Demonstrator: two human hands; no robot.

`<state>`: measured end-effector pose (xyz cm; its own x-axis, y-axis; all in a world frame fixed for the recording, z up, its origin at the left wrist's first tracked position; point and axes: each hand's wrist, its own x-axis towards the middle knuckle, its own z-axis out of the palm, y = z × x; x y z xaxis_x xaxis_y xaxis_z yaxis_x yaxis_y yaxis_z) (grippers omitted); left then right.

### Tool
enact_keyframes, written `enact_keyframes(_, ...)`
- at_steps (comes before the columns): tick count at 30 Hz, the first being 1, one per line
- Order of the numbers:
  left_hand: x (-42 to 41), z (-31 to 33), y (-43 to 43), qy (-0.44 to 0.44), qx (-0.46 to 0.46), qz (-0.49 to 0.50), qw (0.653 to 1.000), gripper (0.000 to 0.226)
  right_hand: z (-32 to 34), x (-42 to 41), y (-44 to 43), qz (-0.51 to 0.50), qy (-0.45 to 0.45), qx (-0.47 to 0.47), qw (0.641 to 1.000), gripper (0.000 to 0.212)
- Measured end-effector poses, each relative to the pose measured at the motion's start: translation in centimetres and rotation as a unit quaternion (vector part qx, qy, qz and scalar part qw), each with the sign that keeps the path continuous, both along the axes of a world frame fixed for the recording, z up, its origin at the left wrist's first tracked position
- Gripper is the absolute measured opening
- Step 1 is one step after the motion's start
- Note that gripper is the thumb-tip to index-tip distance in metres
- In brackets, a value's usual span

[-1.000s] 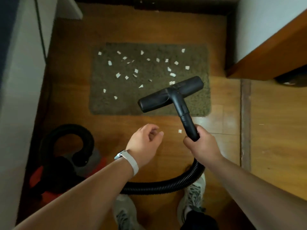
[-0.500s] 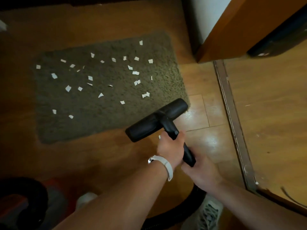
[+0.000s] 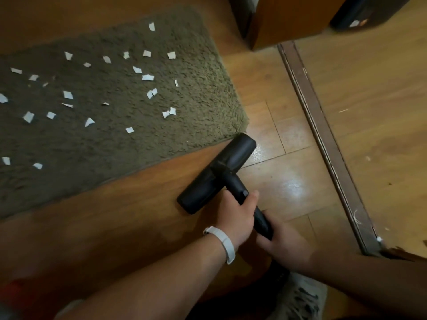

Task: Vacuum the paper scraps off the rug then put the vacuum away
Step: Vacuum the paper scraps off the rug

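A shaggy olive rug (image 3: 189, 93) lies on the wooden floor, strewn with several white paper scraps (image 3: 147, 77). The black vacuum nozzle (image 3: 217, 174) sits on the bare floor just off the rug's near right corner. Its black wand (image 3: 251, 209) runs back toward me. My left hand (image 3: 238, 215), with a white wristband, grips the wand close to the nozzle. My right hand (image 3: 286, 248) grips the wand lower down, where the hose starts. The hose itself is mostly hidden under my arms.
A dark door threshold strip (image 3: 323, 135) runs diagonally on the right. A wooden door or cabinet corner (image 3: 288, 21) stands at the top right. My shoe (image 3: 300, 296) is at the bottom. A blurred red patch (image 3: 11, 289), perhaps the vacuum body, shows at the lower left.
My left hand moved from hovering open to gripping the wand near the nozzle. The nozzle came back off the rug onto the floor by its corner. My view swung right.
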<state>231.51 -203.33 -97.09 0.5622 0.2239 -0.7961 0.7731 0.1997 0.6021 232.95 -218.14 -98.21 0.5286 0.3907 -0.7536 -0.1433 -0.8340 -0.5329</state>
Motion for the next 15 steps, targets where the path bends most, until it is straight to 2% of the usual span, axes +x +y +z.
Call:
enact_keyframes(4, -1.5, -0.1, -0.1, 0.007, -0.011, -0.034, 0.999, 0.036, -0.1, -0.8, 0.2, 0.024, 0.061, -0.013, 0.998, 0.031)
enact_keyframes(7, -1.7, -0.7, -0.3, 0.008, -0.012, -0.053, 0.998, 0.044, -0.7, -1.2, -0.1, 0.023, 0.072, -0.001, 0.997, 0.052)
enact_keyframes(9, -1.9, -1.1, -0.7, 0.011, -0.017, -0.062, 0.998, 0.047, -1.1, -1.4, -0.5, 0.019, 0.067, 0.001, 0.998, 0.057)
enact_keyframes(15, -1.9, -1.4, -1.5, -0.004, -0.016, -0.061, 0.998, 0.038, -0.8, -1.8, -1.1, 0.006, 0.045, -0.016, 0.999, 0.036)
